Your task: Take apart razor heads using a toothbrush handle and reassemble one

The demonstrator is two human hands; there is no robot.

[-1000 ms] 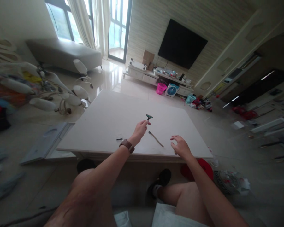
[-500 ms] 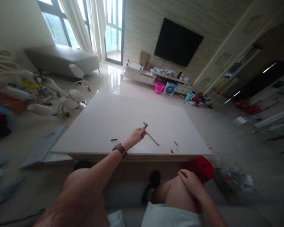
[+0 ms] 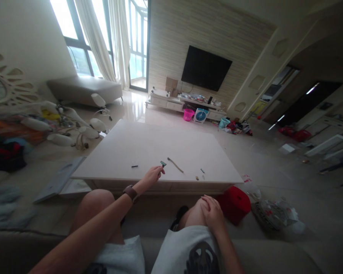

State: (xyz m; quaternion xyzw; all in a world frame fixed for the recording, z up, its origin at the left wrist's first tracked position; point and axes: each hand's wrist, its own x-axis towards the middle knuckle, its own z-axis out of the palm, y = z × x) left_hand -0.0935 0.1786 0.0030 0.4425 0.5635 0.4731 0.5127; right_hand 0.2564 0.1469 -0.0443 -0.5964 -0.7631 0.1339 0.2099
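My left hand (image 3: pixel 153 176), with a brown watch on its wrist, is closed around the handle of a small razor (image 3: pixel 163 163) over the table's near side. The razor's green head points away from me; its handle is mostly hidden in my fingers. Just right of it lies a thin brown stick (image 3: pixel 175 165) with a dark far end, perhaps a toothbrush. My right hand (image 3: pixel 213 211) rests on my right knee, fingers stretched out and holding nothing. On the white table (image 3: pixel 157 140) also lie a short black piece (image 3: pixel 134 166), a small dark strip (image 3: pixel 202 171) and a tiny brown piece (image 3: pixel 197 177).
A red stool (image 3: pixel 234 205) stands by the table's near right corner, with a plastic bag (image 3: pixel 271 217) beyond it. At the left, a lamp with several white shades (image 3: pixel 60 139) is near the table. A pink basket (image 3: pixel 188 114) stands before the TV cabinet (image 3: pixel 165 102).
My left hand has drawn back toward me and leftward with the razor, away from the brown stick. The camera view has tilted up a little. My right hand stays on the knee.
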